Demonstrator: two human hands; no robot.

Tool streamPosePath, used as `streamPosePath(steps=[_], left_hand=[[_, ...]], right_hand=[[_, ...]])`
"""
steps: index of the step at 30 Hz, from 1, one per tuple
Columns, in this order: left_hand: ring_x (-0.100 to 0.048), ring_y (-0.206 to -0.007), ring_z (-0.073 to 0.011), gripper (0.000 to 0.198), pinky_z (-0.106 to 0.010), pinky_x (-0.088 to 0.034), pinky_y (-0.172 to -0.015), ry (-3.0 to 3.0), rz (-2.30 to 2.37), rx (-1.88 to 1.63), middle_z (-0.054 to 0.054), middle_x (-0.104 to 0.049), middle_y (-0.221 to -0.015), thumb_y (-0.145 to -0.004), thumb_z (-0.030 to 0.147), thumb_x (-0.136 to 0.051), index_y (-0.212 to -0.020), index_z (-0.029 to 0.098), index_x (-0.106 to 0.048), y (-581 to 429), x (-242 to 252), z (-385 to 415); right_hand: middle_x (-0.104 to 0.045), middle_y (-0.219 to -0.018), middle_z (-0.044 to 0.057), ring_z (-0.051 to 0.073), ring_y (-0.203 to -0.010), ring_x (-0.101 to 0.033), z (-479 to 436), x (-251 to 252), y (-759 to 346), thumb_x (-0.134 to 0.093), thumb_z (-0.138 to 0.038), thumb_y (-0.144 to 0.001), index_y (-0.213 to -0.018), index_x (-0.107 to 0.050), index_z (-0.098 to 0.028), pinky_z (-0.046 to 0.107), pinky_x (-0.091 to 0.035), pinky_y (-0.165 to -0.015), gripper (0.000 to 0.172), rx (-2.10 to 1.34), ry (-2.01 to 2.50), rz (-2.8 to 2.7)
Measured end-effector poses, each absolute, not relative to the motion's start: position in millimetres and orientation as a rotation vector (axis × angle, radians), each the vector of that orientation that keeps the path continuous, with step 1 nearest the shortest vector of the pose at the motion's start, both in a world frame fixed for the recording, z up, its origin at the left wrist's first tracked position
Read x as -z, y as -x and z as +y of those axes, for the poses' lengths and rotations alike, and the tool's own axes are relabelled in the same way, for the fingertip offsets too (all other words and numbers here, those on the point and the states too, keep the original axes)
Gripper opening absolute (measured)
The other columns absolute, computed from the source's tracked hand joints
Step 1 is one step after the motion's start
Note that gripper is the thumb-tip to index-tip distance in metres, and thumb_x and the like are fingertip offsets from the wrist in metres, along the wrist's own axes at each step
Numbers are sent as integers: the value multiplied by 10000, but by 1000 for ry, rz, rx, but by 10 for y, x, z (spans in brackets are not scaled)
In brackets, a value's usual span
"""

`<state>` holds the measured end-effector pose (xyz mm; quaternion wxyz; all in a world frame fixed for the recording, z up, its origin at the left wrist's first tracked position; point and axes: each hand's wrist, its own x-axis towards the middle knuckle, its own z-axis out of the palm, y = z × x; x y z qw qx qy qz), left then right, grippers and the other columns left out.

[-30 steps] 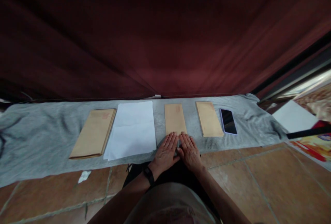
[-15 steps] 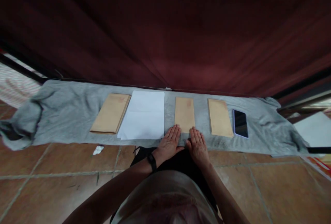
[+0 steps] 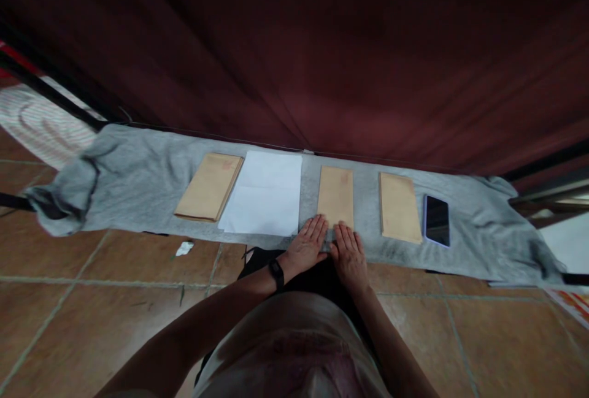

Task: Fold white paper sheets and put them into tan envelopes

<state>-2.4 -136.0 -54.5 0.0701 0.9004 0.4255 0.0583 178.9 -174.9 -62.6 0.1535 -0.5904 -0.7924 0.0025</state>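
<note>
A brown paper envelope [image 3: 336, 192] lies flat in front of me on a grey cloth [image 3: 142, 183]. My left hand [image 3: 307, 243] rests palm down, its straight fingertips at the envelope's near left corner. Palm down too, my right hand [image 3: 350, 257] touches the near right corner with its fingers stretched out. Left of the envelope is a pile of white paper sheets [image 3: 267, 192]. Beyond the sheets lies a stack of brown envelopes [image 3: 209, 186], and a second stack of envelopes [image 3: 399, 208] sits to the right.
A phone [image 3: 437, 220] with a pale purple case lies right of the envelopes. Dark red fabric [image 3: 322, 67] hangs along the far edge of the cloth. Below is a tiled floor [image 3: 138, 300] with a crumpled white scrap [image 3: 184, 248].
The view has tilted and shifted slightly, so the things on the cloth appear a little farther right. Both hands stay flat at the near edge of the envelope.
</note>
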Motion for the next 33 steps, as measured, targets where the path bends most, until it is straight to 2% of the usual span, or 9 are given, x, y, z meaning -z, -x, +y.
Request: streamPosePath(steps=[7, 9, 13, 18, 22, 28, 33], left_hand=[[-165, -1538, -319, 789, -494, -194, -1244, -2669, 1394, -271, -230, -255, -1628, -958, 510, -511, -1540, 31, -278, -4, 526, -1412], [-185, -1534, -317, 736, -491, -198, -1244, -2661, 1428, -306, -214, -271, -1628, -976, 463, -486, -1543, 41, -284, -35, 518, -1450], [-202, -1537, -238, 632, -431, -179, -1263, -2713, 1298, -332, -122, -272, -1647, -1000, 327, -396, -1575, 109, -250, -109, 511, -1517], [-256, -1521, -211, 582, -396, -204, -1261, -2690, 1321, -333, -111, -328, -1626, -988, 239, -359, -1551, 94, -314, -154, 479, -1502], [-295, -1507, -210, 559, -404, -239, -1250, -2659, 1308, -364, -108, -371, -1606, -999, 265, -351, -1536, 109, -349, -174, 437, -1437], [-269, -1516, -196, 536, -392, -232, -1251, -2613, 1270, -354, -111, -365, -1611, -1018, 256, -316, -1528, 97, -365, -308, 405, -1242], [-274, -1514, -194, 507, -412, -228, -1249, -2612, 1217, -312, -87, -375, -1609, -1045, 296, -302, -1516, 143, -404, -469, 424, -956]], right_hand=[[-365, -1600, 155, 280, -1474, -357, -1765, 635, -1809, -327, -347, -1065, -1565, -326, -120, 496, -269, -1204, 549, 31, 1732, -2240], [-369, -1599, 148, 271, -1477, -353, -1763, 641, -1795, -321, -326, -1064, -1564, -328, -127, 492, -268, -1205, 539, 34, 1738, -2232], [-385, -1595, 122, 259, -1480, -348, -1753, 629, -1794, -323, -319, -1061, -1563, -337, -143, 478, -252, -1215, 532, 36, 1738, -2233], [-389, -1595, 108, 255, -1474, -357, -1756, 611, -1822, -345, -317, -1058, -1566, -336, -164, 470, -249, -1216, 531, 31, 1724, -2235], [-425, -1575, 108, 258, -1461, -376, -1757, 624, -1821, -377, -305, -1050, -1551, -369, -165, 474, -255, -1209, 520, 29, 1747, -2207], [-440, -1570, 93, 243, -1458, -379, -1752, 644, -1810, -389, -232, -1029, -1531, -404, -158, 454, -254, -1214, 507, 25, 1723, -2177], [-568, -1462, 123, 263, -1419, -433, -1757, 654, -1790, -426, -254, -1025, -1429, -539, -136, 468, -289, -1198, 437, 11, 1711, -2118]])
